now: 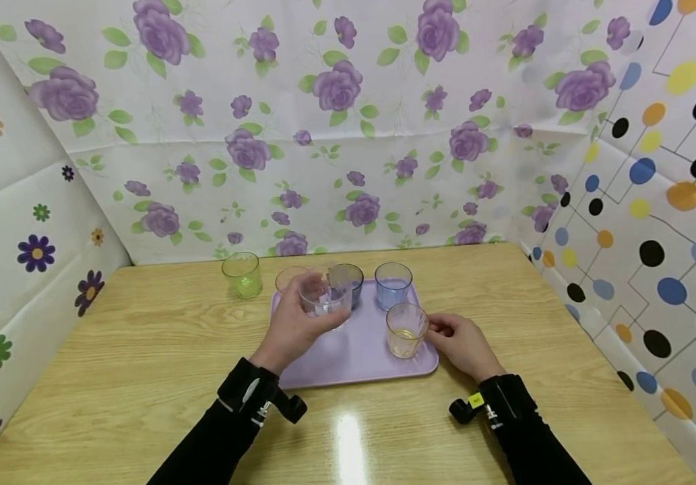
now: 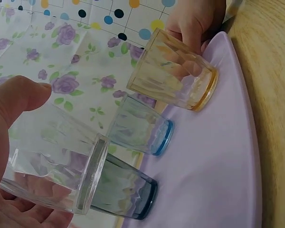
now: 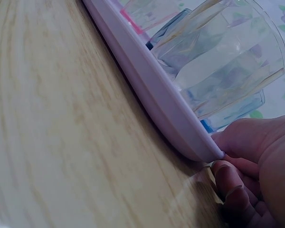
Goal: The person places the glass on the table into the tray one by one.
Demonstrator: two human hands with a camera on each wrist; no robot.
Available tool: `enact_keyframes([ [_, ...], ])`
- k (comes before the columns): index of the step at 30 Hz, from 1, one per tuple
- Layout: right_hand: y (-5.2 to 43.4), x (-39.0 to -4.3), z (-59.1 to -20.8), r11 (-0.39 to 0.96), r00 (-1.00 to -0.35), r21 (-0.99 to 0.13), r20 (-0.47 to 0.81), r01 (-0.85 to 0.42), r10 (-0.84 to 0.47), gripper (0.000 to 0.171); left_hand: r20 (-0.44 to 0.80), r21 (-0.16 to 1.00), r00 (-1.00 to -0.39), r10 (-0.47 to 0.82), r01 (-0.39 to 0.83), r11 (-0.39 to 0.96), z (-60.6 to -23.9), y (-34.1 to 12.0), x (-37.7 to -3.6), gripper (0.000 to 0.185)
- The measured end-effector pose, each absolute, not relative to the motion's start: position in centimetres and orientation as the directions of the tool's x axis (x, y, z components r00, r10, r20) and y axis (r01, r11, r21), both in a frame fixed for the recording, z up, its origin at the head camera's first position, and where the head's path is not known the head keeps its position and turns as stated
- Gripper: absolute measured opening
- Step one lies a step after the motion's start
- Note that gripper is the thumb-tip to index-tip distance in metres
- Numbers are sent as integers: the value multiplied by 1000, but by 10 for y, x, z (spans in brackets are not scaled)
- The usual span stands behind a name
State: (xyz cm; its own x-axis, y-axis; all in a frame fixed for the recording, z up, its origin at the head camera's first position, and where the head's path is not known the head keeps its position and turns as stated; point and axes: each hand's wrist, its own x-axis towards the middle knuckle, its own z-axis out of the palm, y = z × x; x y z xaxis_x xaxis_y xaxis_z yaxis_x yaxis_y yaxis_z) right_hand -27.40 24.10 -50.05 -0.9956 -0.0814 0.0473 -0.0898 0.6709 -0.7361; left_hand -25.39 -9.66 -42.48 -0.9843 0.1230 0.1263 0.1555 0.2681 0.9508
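1. Two hands work at a lilac tray (image 1: 356, 364) on a wooden table (image 1: 141, 350) in the head view. The left hand (image 1: 296, 327) has its fingers and thumb curled round a clear cup (image 1: 322, 300), held just above the tray's far left part. Just behind that grip stand a pinkish cup (image 1: 290, 276) and a dark blue cup (image 1: 348, 281); a light blue cup (image 1: 393, 284) stands further to its right, and a green cup (image 1: 242, 275) sits off the tray on the table, to the left of the grip. The right hand (image 1: 463, 343) rests at the tray's right edge, fingertips close to an amber cup (image 1: 407, 330) standing on the near right corner.

2. Seen from the left wrist, the left hand (image 2: 14, 156) clamps the clear cup (image 2: 57, 166) between thumb and fingers, the cup lifted off the tray (image 2: 223, 156). Beyond the grip stand the dark blue cup (image 2: 126, 194), the light blue cup (image 2: 142, 128) and the amber cup (image 2: 173, 71), with the right hand (image 2: 194, 19) behind the amber one.

3. Seen from the right wrist, the right hand (image 3: 256, 171) has its fingers curled at the tray (image 3: 147, 90) rim, one finger on the edge and others tucked below it against the table (image 3: 52, 133). Whether they truly pinch the rim, I cannot tell. The amber cup (image 3: 228, 61) looms just above that hand.
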Motion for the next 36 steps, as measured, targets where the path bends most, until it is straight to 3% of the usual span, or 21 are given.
enact_keyframes([
  [36, 242, -275, -502, 659, -995, -746, 52, -93, -82, 38, 90, 957, -983, 162, 130, 260, -470, -66, -252, 89],
])
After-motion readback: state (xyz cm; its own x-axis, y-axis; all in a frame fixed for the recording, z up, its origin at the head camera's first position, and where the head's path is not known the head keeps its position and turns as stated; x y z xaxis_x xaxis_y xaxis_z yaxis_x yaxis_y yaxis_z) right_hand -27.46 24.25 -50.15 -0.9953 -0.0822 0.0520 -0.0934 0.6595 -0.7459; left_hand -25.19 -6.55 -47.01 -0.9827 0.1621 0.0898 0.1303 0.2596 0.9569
